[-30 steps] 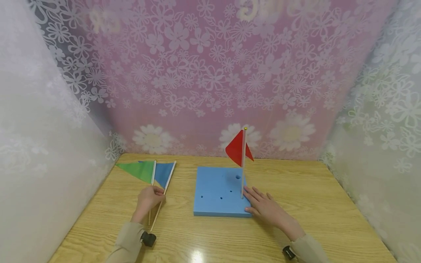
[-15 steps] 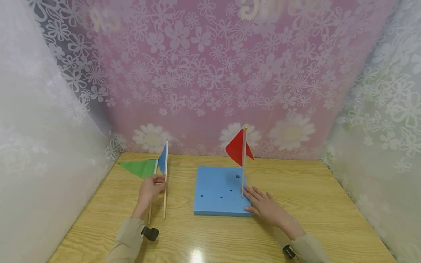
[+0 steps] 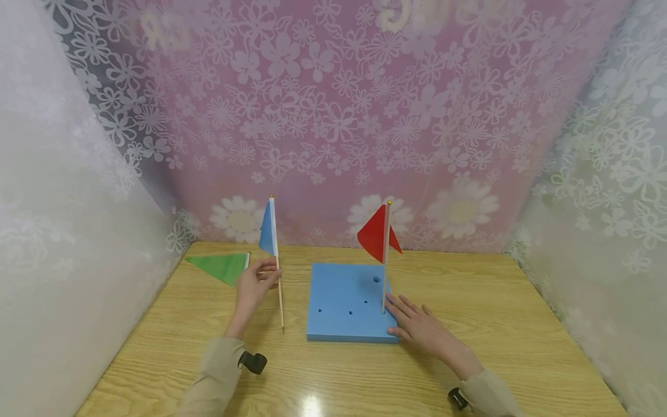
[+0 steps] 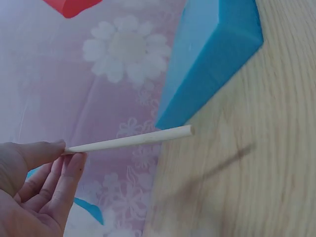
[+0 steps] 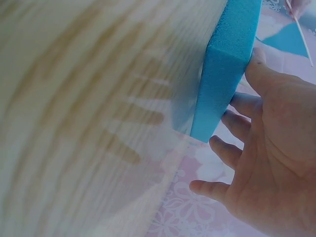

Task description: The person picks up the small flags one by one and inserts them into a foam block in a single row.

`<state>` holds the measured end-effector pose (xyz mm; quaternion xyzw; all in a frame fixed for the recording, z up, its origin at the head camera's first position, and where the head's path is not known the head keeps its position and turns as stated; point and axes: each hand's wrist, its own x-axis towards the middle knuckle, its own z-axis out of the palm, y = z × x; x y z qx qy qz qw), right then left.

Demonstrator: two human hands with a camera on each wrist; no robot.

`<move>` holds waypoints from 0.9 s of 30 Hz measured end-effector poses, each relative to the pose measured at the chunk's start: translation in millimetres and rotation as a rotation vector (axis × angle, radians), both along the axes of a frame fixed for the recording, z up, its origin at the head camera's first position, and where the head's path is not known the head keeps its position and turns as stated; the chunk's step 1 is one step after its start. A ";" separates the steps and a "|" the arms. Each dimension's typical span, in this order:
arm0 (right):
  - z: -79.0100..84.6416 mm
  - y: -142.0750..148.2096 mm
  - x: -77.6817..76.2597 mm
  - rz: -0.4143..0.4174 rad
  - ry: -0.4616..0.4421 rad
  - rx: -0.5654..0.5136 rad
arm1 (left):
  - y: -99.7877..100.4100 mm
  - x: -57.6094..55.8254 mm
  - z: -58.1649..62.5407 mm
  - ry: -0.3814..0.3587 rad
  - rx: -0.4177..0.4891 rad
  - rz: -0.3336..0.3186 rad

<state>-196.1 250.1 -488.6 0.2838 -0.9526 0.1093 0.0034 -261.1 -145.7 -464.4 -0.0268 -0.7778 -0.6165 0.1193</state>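
Note:
My left hand (image 3: 255, 284) pinches the wooden stick (image 4: 133, 141) of a blue pennant flag (image 3: 268, 231) between thumb and fingers. The flag stands nearly upright, and in the left wrist view its lower end hangs above the table. Left of that hand, a green pennant flag (image 3: 221, 267) lies on the table, its stick partly hidden by the hand. A blue foam block (image 3: 333, 289) with several small holes bears an upright red pennant flag (image 3: 374, 234) near its right edge. Fingers spread, my right hand (image 3: 424, 333) rests on the block's right edge, beside the red flag's stick.
The wooden table (image 3: 479, 289) carries the foam block. A pink flowered curtain (image 3: 333, 145) closes off the back, with pale patterned sheets on the left (image 3: 68, 191) and right (image 3: 615, 231).
My left hand has lifted the blue flag off the table, turned it upright and moved it to the right, away from the green flag. My right hand and the block have stayed put.

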 end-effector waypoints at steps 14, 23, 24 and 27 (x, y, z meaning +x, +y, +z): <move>-0.4 1.0 -0.2 -0.005 -0.024 -0.001 | 70.0 -11.0 16.0 0.235 0.100 -0.150; 0.1 0.5 0.4 -0.005 -0.021 -0.005 | 114.3 -4.9 16.7 0.327 0.102 -0.188; 0.1 0.6 0.4 -0.006 -0.023 -0.005 | 118.4 -3.5 17.5 0.337 0.105 -0.189; -0.5 1.0 0.1 -0.009 -0.028 -0.007 | 127.1 5.6 25.5 0.351 0.135 -0.207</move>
